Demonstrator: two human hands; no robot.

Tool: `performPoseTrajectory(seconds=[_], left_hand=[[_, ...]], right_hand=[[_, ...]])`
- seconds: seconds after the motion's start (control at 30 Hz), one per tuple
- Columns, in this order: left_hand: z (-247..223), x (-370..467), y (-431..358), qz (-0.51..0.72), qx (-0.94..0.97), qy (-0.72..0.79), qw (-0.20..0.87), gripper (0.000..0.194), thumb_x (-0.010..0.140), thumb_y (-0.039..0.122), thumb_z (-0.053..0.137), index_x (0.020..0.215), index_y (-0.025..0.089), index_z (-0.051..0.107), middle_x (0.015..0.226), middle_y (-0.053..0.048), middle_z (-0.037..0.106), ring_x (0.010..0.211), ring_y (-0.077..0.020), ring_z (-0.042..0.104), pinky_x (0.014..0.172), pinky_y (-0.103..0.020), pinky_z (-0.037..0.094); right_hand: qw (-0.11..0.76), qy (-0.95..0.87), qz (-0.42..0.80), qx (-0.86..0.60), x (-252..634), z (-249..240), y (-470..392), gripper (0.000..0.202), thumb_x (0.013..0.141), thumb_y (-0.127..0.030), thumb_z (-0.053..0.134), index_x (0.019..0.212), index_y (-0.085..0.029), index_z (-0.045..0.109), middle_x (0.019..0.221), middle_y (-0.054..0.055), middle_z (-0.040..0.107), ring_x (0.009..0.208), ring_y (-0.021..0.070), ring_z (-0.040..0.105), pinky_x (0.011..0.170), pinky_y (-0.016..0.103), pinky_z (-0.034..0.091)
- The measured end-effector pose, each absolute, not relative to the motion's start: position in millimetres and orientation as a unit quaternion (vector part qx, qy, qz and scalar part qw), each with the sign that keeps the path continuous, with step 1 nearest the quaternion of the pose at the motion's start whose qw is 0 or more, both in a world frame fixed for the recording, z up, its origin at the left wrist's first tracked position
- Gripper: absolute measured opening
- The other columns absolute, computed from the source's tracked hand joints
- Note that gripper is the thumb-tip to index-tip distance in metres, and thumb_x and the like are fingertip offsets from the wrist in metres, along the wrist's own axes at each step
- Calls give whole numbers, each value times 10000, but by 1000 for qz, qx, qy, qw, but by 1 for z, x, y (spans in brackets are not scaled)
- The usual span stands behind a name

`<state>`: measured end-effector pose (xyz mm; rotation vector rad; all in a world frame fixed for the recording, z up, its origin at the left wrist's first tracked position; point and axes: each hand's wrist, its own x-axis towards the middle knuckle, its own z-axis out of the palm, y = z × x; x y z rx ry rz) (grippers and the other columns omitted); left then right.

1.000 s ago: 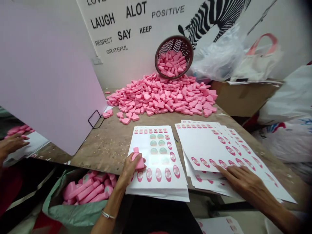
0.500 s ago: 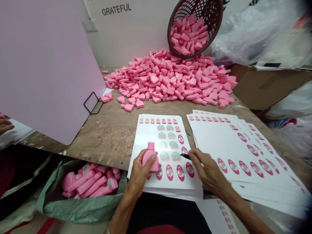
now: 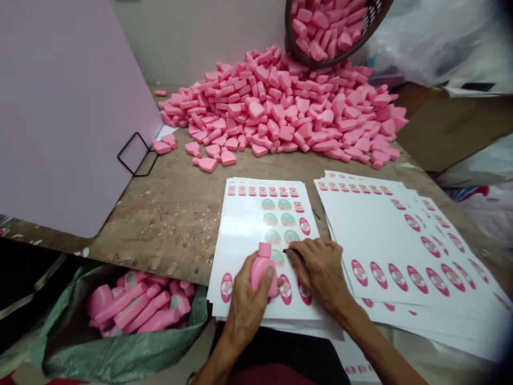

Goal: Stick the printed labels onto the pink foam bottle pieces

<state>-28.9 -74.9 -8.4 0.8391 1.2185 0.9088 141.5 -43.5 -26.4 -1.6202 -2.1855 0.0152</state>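
My left hand [image 3: 245, 302] is wrapped round a small pink bottle [image 3: 262, 270], cap up, just above the sticker sheet [image 3: 238, 230]. A small dark pointed tool [image 3: 286, 251] sits pinched in my right hand [image 3: 320, 270]; most of it is hidden by the fingers, so its kind is unclear. Its tip is by the green round stickers [image 3: 287, 220] in the sheet's middle columns. Pink oval stickers [image 3: 286, 289] line the sheet's lower edge, partly covered by my hands. Whether a sticker is on the tool's tip, I cannot make out.
A heap of pink bottles [image 3: 276, 112] covers the table's back, below a tipped brown basket [image 3: 292, 48]. More sticker sheets [image 3: 360, 224] lie at right. A green sack [image 3: 120, 353] of bottles stands lower left. A pale board [image 3: 60, 117] with a black wire stand [image 3: 138, 174] rises at left.
My right hand has moved left across the sheet, bringing the tool's tip close to the bottle. The left hand still holds the bottle. The whole view has shifted a little.
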Motion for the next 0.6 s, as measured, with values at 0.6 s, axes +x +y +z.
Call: performPoseTrajectory(seconds=[0.6], left_hand=[[-12, -31, -74, 400, 382, 530, 643, 375, 847, 473, 550, 1095, 193, 529, 881, -54, 675, 725, -204, 690, 688, -311, 555]], right_hand=[[342, -756, 71, -553, 138, -30, -43, 167, 786, -322, 655, 710, -202, 568, 658, 6, 620, 653, 157, 542, 708, 334, 374]])
